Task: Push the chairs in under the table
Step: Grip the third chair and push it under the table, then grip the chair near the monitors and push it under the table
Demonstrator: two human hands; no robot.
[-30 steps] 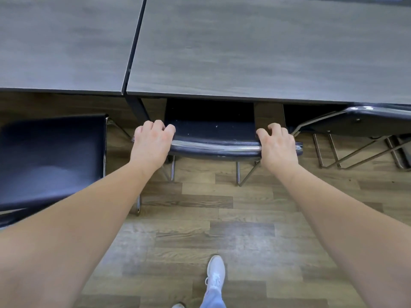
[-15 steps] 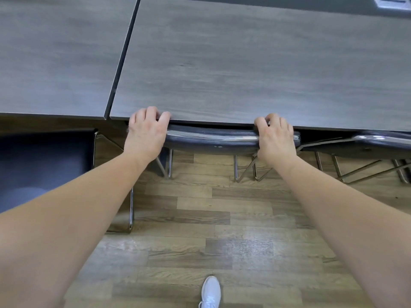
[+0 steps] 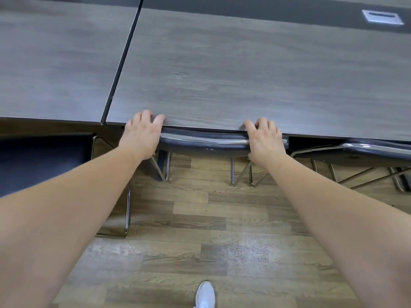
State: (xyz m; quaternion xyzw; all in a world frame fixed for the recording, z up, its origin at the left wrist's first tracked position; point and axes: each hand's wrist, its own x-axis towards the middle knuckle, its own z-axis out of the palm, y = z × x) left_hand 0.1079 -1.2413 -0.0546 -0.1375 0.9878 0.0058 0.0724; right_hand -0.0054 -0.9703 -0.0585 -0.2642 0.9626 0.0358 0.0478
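the middle chair has slid forward since a second ago: then its dark seat showed in front of the table, and now only the top of its backrest shows, pressed right up against the table's near edge. the left hand is curled over the backrest's left end and the right hand over its right end, both closed on the rail, with fingertips overlapping the table edge. judging by that, this chair is as far in as it goes, and letting go looks like the sensible next step. to the left of the table's seam, another chair with a dark seat sits out from the edge, so it probably needs pushing next. to the right along the table's edge, a third chair seems tucked close, though its seat is hidden. the table is two grey wood-grain tops butted together, bare except for a metal cable port at the far right. in front of the table runs a wood-plank floor, with one white shoe on it.
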